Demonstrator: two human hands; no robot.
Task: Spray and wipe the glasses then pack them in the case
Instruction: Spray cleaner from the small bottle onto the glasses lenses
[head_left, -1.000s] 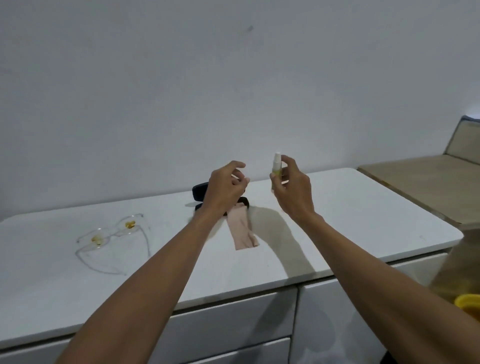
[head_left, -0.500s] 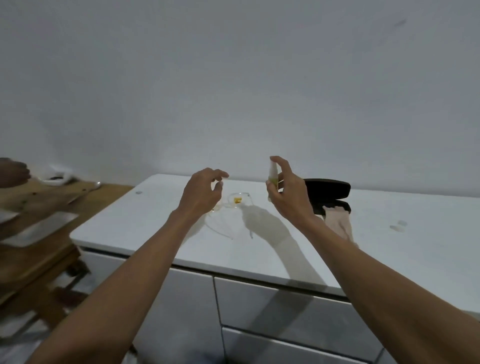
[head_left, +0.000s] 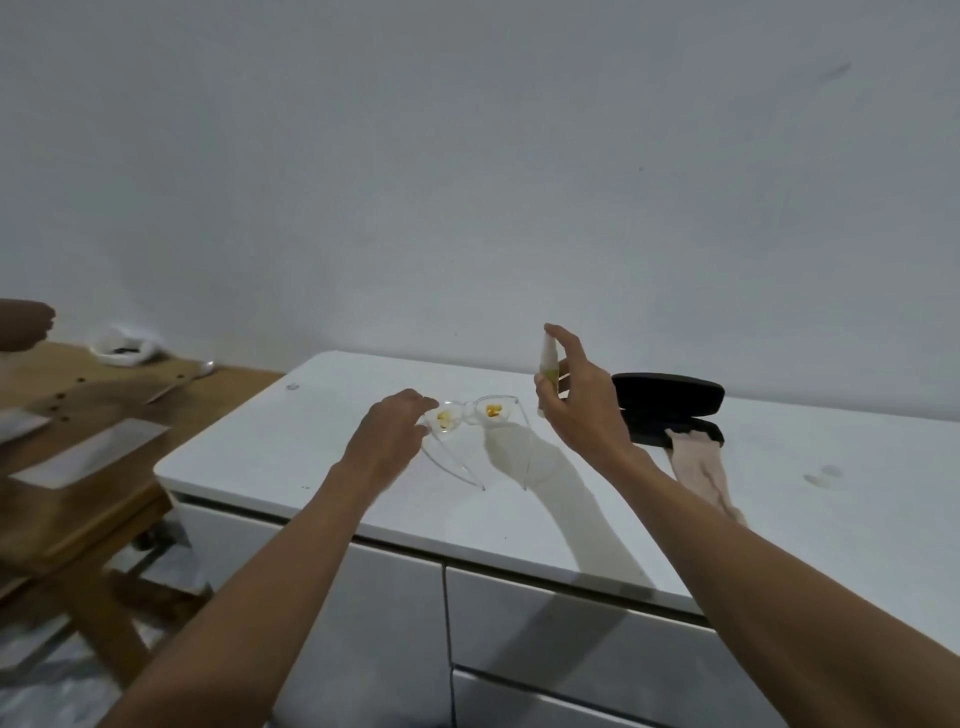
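Note:
Clear-framed glasses (head_left: 480, 415) with yellow nose pads lie on the white cabinet top (head_left: 311, 447), temples unfolded toward me. My left hand (head_left: 387, 441) hovers at the left lens with its fingers spread and holds nothing. A small white spray bottle (head_left: 548, 366) with yellowish liquid stands upright in my right hand (head_left: 584, 405), forefinger on its top, just right of the glasses. Behind that hand sits the black glasses case (head_left: 670, 410), open. A pink cloth (head_left: 698, 470) hangs out of the case onto the top.
White drawers (head_left: 571, 634) run under the cabinet top. At the left stands a wooden table (head_left: 78, 467) with papers and a white bowl (head_left: 124, 351); another person's hand (head_left: 23, 325) shows at the left edge. A plain wall rises behind.
My view has swung left, bringing the glasses to the middle. My left hand has dropped down to the glasses' left lens. The bottle stays upright in my right hand.

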